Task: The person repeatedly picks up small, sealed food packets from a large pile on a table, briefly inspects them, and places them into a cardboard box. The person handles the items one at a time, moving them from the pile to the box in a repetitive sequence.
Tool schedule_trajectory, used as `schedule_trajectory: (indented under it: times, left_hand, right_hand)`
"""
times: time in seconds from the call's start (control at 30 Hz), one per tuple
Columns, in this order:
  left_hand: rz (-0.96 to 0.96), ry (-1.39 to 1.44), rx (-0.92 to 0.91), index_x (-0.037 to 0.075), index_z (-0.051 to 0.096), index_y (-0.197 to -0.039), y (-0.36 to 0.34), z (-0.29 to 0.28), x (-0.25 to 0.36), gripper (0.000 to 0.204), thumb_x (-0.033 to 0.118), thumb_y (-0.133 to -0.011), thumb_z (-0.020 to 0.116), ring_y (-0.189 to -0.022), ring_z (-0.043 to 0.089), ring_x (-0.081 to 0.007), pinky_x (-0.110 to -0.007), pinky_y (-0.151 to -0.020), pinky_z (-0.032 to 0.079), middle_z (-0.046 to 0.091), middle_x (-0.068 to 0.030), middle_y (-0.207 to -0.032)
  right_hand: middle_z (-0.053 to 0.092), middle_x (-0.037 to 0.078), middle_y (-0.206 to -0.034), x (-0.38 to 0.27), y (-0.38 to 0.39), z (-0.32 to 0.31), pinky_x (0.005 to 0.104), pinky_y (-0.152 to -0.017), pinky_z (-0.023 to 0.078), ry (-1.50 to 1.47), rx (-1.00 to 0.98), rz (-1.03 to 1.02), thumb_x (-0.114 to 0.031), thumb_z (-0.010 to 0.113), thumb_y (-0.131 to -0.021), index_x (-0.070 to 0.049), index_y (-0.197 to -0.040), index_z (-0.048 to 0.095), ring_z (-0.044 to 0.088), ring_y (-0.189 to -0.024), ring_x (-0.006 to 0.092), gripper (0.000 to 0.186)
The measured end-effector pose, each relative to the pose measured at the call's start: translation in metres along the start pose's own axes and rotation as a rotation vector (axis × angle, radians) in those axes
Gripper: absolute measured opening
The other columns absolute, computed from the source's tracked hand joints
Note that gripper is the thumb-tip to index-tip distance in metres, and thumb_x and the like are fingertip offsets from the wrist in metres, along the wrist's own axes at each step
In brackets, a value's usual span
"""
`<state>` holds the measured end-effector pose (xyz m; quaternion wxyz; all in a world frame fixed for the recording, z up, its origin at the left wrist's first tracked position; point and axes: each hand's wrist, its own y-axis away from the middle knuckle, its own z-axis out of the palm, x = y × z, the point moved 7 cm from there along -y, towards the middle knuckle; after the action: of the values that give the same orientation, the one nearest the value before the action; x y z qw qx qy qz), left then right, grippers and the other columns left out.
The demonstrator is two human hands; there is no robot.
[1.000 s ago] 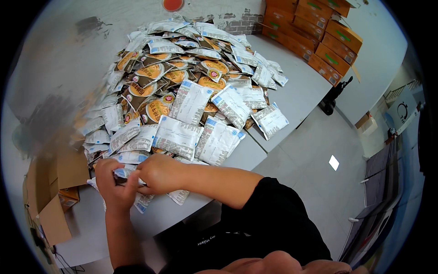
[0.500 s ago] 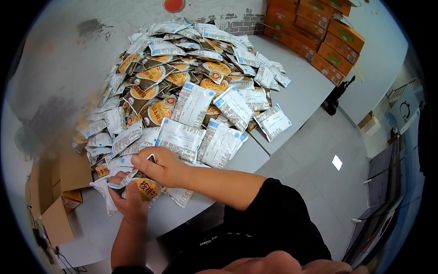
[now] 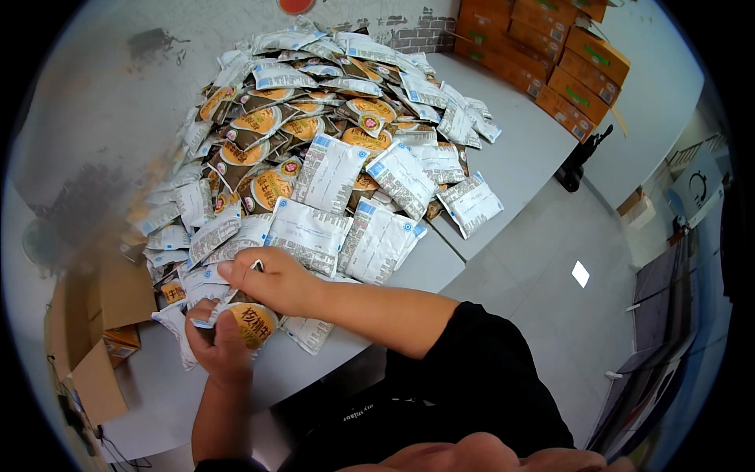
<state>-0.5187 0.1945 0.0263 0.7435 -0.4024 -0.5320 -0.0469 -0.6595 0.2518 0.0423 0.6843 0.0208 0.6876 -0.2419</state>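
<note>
The left hand (image 3: 220, 342) gripped a packet (image 3: 250, 322) with an orange round label. The right hand (image 3: 271, 279) pinched another packet's edge beside the packet pile (image 3: 314, 149) on the surface (image 3: 519, 157).

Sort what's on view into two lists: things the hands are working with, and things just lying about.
In hand:
- left hand holding a packet with an orange round label
- right hand above it, fingertips pinched over the heap's near edge
- heap of packets
- open cardboard box beside the left hand

Lying about:
- stacked orange cartons
- grey table
</note>
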Motion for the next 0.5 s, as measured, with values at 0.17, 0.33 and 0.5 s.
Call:
schedule_trajectory:
  times: [0.17,0.33,0.5]
  left_hand:
    - [0.36,-0.664,0.084,0.005,0.047,-0.103,-0.019,0.015,0.043,0.017,0.019,-0.094,0.051,-0.085,0.056,-0.0141,-0.027,-0.069,0.048,0.053,-0.007,-0.096]
    - [-0.251,0.142,0.183,0.005,0.048,-0.103,-0.014,-0.001,-0.004,0.018,0.021,-0.094,0.048,-0.083,0.057,-0.0131,-0.026,-0.068,0.048,0.054,-0.0064,-0.096]
    - [-0.221,0.161,0.223,0.003,0.049,-0.107,-0.01,-0.003,-0.001,0.024,0.024,-0.094,0.05,-0.077,0.059,-0.0161,-0.027,-0.064,0.049,0.056,-0.007,-0.093]
  right_hand:
    - [0.057,0.005,-0.068,-0.006,0.0,-0.003,0.0269,-0.063,0.044,0.037,0.056,-0.011,-0.043,0.056,-0.09,-0.003,-0.076,0.059,0.052,-0.069,0.0095,0.043]
    - [0.055,0.003,-0.064,-0.009,0.003,0.002,0.028,-0.059,0.044,0.137,0.009,-0.007,-0.042,0.053,-0.093,-0.002,-0.074,0.057,0.051,-0.066,0.0096,0.044]
    - [0.055,0.006,-0.063,0.01,-0.004,0.0,0.0303,-0.057,0.043,-0.088,-0.002,0.093,-0.046,0.056,-0.09,-0.001,-0.075,0.056,0.051,-0.062,0.0125,0.047]
